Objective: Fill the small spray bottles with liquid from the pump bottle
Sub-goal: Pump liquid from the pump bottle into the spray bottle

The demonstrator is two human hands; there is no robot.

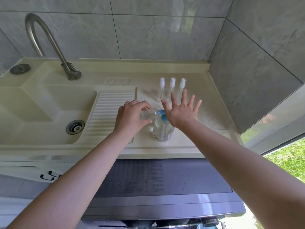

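The left hand (132, 116) has its fingers (142, 104) curled round a small clear bottle (147, 115), held tilted almost on its side with its open mouth brought up to the blue spout of the pump bottle (163, 129), which stands on the worktop (189, 142) just below and to the right of those fingers. The right hand (179, 111) is spread flat, fingers straight and splayed, holding nothing; its palm sits on or just over the blue pump head (163, 119), though contact cannot be confirmed. Three more spray bottles (172, 90), caps on and apparently empty, stand in a row beyond the right fingertips, near the back of the worktop. The step in hand appears to be pumping liquid into the held bottle. To do it well, the bottle's mouth should sit directly under the spout tip before any press, and the bottle would be better tipped more upright so the liquid runs in and does not dribble back out of the neck. The press should come straight down from the heel of the palm in slow, short strokes, since a hard push could squirt past so narrow an opening or rock the pump bottle. The left fingers need a firm, steady grip, as the clear plastic may get slippery if wetted.
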